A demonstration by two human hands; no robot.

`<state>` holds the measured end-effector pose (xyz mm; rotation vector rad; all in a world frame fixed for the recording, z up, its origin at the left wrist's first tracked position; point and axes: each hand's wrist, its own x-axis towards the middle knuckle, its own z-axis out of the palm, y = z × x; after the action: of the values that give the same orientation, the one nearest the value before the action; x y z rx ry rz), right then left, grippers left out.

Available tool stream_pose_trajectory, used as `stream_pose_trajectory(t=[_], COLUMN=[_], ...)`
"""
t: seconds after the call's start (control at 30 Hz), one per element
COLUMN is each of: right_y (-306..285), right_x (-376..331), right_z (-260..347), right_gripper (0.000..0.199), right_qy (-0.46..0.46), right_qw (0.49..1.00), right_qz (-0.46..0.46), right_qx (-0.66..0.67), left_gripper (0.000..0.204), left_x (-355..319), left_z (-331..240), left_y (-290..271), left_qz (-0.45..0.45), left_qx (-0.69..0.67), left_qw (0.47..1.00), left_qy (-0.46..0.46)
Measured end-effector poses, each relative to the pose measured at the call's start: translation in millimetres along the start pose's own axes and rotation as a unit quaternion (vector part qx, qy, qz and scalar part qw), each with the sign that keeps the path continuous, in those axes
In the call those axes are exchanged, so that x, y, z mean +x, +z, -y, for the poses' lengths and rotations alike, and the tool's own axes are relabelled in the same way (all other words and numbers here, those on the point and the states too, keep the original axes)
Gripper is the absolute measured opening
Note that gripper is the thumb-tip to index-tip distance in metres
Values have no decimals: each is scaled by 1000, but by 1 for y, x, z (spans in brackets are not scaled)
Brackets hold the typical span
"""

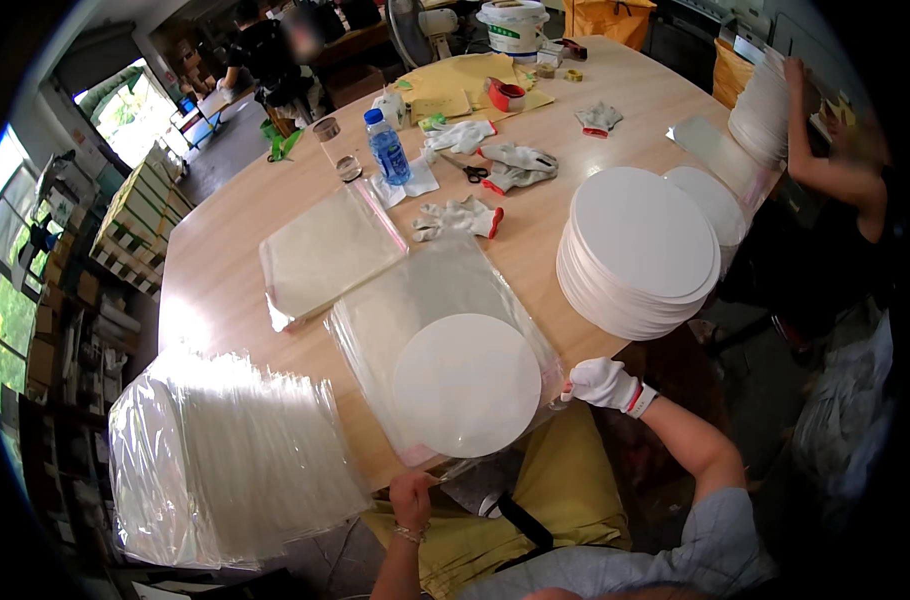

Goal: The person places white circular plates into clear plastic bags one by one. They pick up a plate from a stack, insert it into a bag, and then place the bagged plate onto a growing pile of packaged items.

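Observation:
A white round disc [467,385] lies flat on a stack of clear plastic bags [415,285] in front of me; it looks to be inside the top bag. My bare left hand [411,502] pinches the near left corner of that bag at the table edge. In a white glove with a red cuff, my right hand [605,386] is closed on the bag's near right corner. A tall pile of white discs [643,235] stands just beyond the right hand. Left of me, many filled clear bags [235,455] lean in a row.
Another bag stack [330,250] lies further left. Beyond are work gloves [460,218], scissors [467,171], a blue-labelled bottle [387,150], a tape dispenser [505,95] and a white bucket [513,28]. At right, a co-worker's arm [825,170] reaches to another disc pile [760,110].

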<state>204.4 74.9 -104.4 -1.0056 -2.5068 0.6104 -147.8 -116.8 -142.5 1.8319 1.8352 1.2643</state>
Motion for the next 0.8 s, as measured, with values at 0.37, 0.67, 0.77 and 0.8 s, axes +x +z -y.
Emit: stream_pose_trajectory(t=[0.37, 0.67, 0.77, 0.8], right_y=[8, 21, 17, 22], right_x=[15, 18, 22, 22], right_z=[29, 33, 42, 40], right_gripper=[26, 27, 25, 24], right_qy=[227, 152, 149, 173], right_qw=[968, 973, 968, 965], right_qz=[-36, -80, -78, -78], right_qx=[105, -155, -187, -183], left_gripper=[28, 27, 29, 29], left_x=[7, 17, 21, 24], left_z=[-7, -7, -11, -11], left_y=[2, 8, 9, 8], left_qz=[-14, 11, 22, 39], left_qx=[153, 284, 291, 289], left_qw=[971, 937, 934, 934], left_qy=[-184, -205, -205, -208])
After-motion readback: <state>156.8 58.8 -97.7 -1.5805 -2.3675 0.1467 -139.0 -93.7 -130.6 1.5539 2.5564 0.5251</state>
